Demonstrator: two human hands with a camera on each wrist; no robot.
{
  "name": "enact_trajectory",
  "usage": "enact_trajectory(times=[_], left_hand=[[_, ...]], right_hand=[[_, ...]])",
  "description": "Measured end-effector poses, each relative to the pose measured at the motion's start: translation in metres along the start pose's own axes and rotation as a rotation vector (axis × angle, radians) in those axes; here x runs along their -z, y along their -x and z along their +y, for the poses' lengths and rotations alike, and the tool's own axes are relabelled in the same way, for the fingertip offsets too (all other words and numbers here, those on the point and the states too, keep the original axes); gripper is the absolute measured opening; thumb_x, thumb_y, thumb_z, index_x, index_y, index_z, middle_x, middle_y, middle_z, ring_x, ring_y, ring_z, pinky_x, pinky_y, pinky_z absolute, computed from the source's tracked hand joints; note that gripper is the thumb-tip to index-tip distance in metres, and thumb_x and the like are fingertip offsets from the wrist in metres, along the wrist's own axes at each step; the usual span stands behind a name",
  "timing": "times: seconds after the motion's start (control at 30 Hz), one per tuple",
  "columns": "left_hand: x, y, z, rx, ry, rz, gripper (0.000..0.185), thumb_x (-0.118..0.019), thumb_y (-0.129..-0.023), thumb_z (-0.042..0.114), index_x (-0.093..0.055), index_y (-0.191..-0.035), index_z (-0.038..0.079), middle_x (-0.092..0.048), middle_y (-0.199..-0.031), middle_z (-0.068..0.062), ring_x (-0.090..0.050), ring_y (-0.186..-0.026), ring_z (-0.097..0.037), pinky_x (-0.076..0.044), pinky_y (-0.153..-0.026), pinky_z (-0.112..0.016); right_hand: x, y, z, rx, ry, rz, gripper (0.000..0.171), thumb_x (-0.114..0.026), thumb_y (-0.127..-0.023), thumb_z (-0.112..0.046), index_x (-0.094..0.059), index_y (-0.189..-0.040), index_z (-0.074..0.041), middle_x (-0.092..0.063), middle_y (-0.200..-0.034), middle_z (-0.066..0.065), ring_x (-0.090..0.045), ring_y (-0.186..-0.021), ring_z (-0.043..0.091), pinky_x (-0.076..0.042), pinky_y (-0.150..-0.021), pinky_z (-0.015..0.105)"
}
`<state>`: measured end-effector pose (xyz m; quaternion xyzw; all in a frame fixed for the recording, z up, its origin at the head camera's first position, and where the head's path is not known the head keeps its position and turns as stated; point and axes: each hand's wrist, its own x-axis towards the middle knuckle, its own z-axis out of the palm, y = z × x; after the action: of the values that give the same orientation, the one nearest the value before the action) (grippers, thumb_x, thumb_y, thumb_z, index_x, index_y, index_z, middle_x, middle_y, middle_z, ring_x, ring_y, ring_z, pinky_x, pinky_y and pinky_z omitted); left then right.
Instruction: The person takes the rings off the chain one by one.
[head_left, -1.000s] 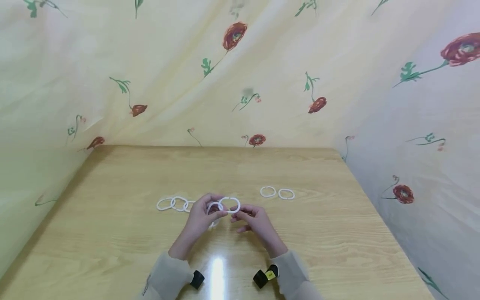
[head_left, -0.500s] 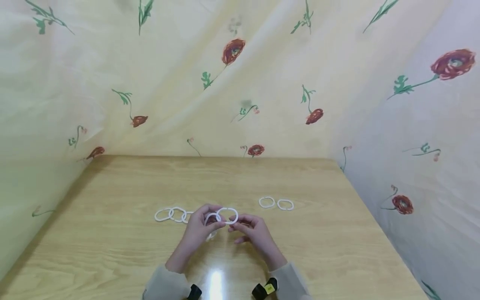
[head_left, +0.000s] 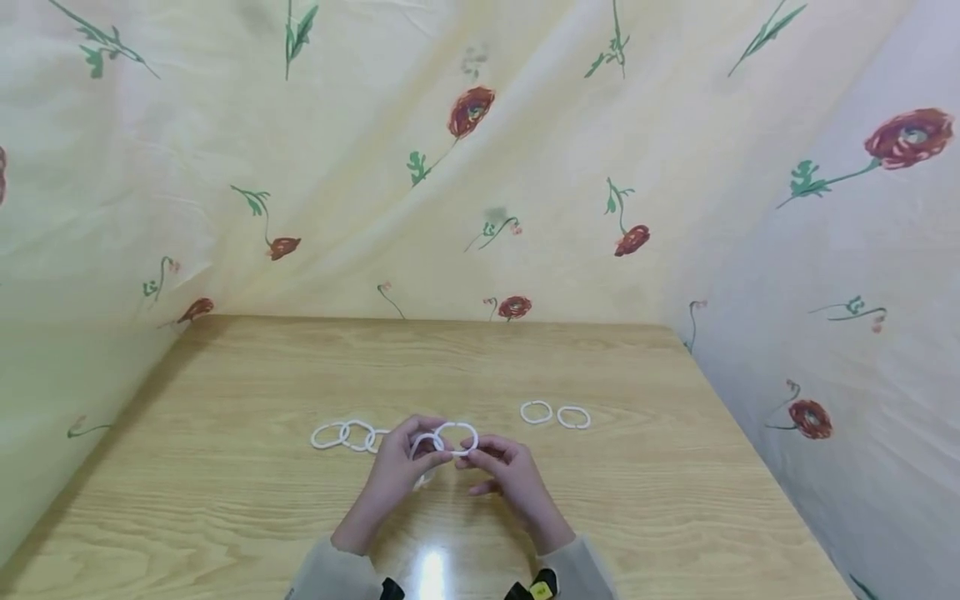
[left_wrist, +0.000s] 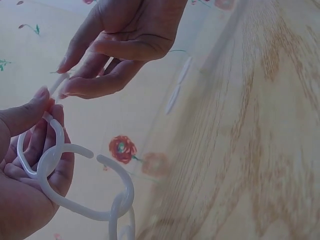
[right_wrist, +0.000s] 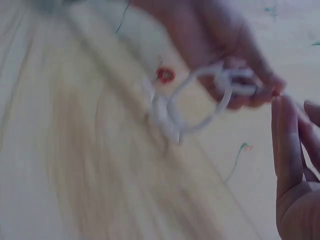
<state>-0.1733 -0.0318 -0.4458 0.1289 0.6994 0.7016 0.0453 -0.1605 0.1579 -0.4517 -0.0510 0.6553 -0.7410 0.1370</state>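
Observation:
Between the hands is a white plastic chain link [head_left: 456, 424], held up over the table. My left hand [head_left: 393, 471] pinches it at the left, where another link loops through it. My right hand [head_left: 513, 479] pinches its right end between thumb and fingertips, the other fingers loosely bent. In the left wrist view, a joined link with a small gap [left_wrist: 75, 206] hangs below the left hand, with further links below it. From the left hand the chain runs down to linked rings [head_left: 345, 433] on the table at left; the left hand hides part of it.
Two loose white links [head_left: 536, 402] lie side by side on the wooden table [head_left: 675, 500], beyond the right hand. Flowered cloth [head_left: 345, 167] rises behind the table and along both sides.
The head view has tilted up, so the table and hands appear lower. Both hands keep their hold on the link with little visible movement.

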Motion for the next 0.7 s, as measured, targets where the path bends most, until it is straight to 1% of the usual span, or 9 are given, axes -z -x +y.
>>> enact_trajectory(times=[0.07, 0.13, 0.17, 0.3, 0.47, 0.57, 0.7], left_hand=[[-0.002, 0.000, 0.000, -0.015, 0.007, -0.005, 0.043, -0.073, -0.080, -0.002, -0.056, -0.119, -0.009, -0.067, -0.096, -0.028, -0.064, -0.079, -0.003, -0.056, -0.077, -0.016], [-0.003, 0.000, -0.001, -0.034, 0.013, -0.010, 0.043, -0.073, -0.080, -0.002, -0.055, -0.119, -0.010, -0.067, -0.096, -0.028, -0.064, -0.079, -0.003, -0.056, -0.077, -0.016], [-0.004, 0.000, -0.001, -0.044, 0.016, -0.014, 0.044, -0.073, -0.080, -0.002, -0.055, -0.119, -0.011, -0.067, -0.096, -0.029, -0.064, -0.080, -0.002, -0.057, -0.077, -0.016], [-0.004, 0.000, -0.003, -0.059, 0.008, -0.029, 0.046, -0.073, -0.080, -0.001, -0.053, -0.120, -0.010, -0.067, -0.097, -0.030, -0.064, -0.079, -0.002, -0.056, -0.077, -0.016], [-0.002, 0.000, -0.005, -0.051, 0.017, -0.073, 0.050, -0.072, -0.082, 0.000, -0.050, -0.125, -0.009, -0.067, -0.101, -0.032, -0.066, -0.081, -0.002, -0.057, -0.080, -0.017], [-0.001, 0.001, -0.005, -0.032, 0.017, -0.103, 0.050, -0.072, -0.082, 0.000, -0.049, -0.126, -0.008, -0.067, -0.104, -0.032, -0.067, -0.083, -0.002, -0.057, -0.082, -0.018], [0.001, 0.003, -0.005, 0.000, -0.006, -0.144, 0.050, -0.071, -0.083, 0.002, -0.048, -0.127, -0.009, -0.067, -0.104, -0.031, -0.067, -0.082, -0.002, -0.057, -0.081, -0.017]], right_hand=[[0.000, 0.002, -0.001, 0.008, -0.052, -0.012, 0.013, -0.060, -0.094, -0.011, -0.068, -0.103, -0.012, -0.070, -0.095, -0.009, -0.069, -0.089, 0.006, -0.059, -0.062, 0.020], [0.001, 0.003, -0.003, 0.015, -0.101, -0.029, 0.016, -0.058, -0.095, -0.010, -0.069, -0.097, -0.021, -0.070, -0.095, -0.011, -0.069, -0.089, 0.004, -0.058, -0.061, 0.018], [0.001, 0.004, -0.003, 0.016, -0.115, -0.035, 0.019, -0.057, -0.095, -0.009, -0.069, -0.095, -0.024, -0.070, -0.094, -0.012, -0.069, -0.089, 0.004, -0.058, -0.061, 0.017], [0.001, 0.006, -0.006, 0.013, -0.139, -0.037, 0.022, -0.057, -0.096, -0.008, -0.069, -0.093, -0.025, -0.070, -0.094, -0.011, -0.069, -0.088, 0.004, -0.058, -0.060, 0.016], [0.000, 0.007, -0.008, 0.007, -0.123, -0.016, 0.020, -0.057, -0.096, -0.008, -0.069, -0.093, -0.023, -0.070, -0.093, -0.011, -0.069, -0.088, 0.004, -0.058, -0.061, 0.016], [0.000, 0.008, -0.010, 0.016, -0.124, -0.010, 0.020, -0.056, -0.096, -0.008, -0.069, -0.093, -0.023, -0.071, -0.093, -0.011, -0.069, -0.087, 0.004, -0.058, -0.061, 0.016], [0.001, 0.009, -0.011, 0.020, -0.132, -0.005, 0.019, -0.056, -0.097, -0.010, -0.069, -0.093, -0.024, -0.071, -0.091, -0.011, -0.068, -0.086, 0.003, -0.058, -0.061, 0.016]])
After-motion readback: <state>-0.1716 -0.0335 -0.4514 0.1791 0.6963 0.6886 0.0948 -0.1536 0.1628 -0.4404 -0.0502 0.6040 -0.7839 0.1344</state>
